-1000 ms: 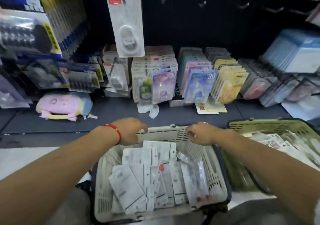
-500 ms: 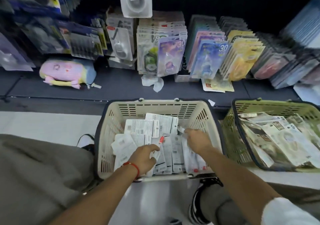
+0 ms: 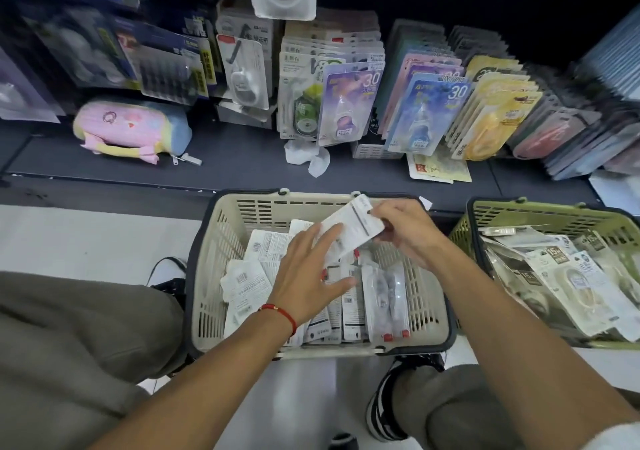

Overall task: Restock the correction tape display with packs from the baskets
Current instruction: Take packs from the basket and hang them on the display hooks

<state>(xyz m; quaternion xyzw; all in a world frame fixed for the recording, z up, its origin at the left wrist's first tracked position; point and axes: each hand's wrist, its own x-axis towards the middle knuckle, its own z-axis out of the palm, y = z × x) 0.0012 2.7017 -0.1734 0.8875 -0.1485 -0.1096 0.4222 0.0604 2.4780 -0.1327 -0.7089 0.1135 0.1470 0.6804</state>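
A white correction tape pack (image 3: 351, 229) is lifted above the cream basket (image 3: 221, 241), tilted with its printed back facing up; the right hand (image 3: 403, 233) pinches its right edge with curled fingers, while the left hand (image 3: 308, 276) has its fingers stretched out straight, the fingertips touching the pack's lower left side. A red string bracelet (image 3: 280, 312) circles the left wrist. Beneath the hands the cream basket holds a loose heap of more white packs (image 3: 247, 283), mostly face down, some with red tabs. Just to its right stands a green basket (image 3: 464, 235) filled with larger carded packs (image 3: 568, 276). Both baskets sit on the pale floor (image 3: 86, 238) against a dark low shelf (image 3: 225, 162). On that shelf the correction tape display (image 3: 349, 103) stands in upright rows of purple, blue and yellow cards. A pink plush pencil case (image 3: 128, 127) lies on the shelf to the left, and crumpled white paper (image 3: 308, 155) lies in front of the display.
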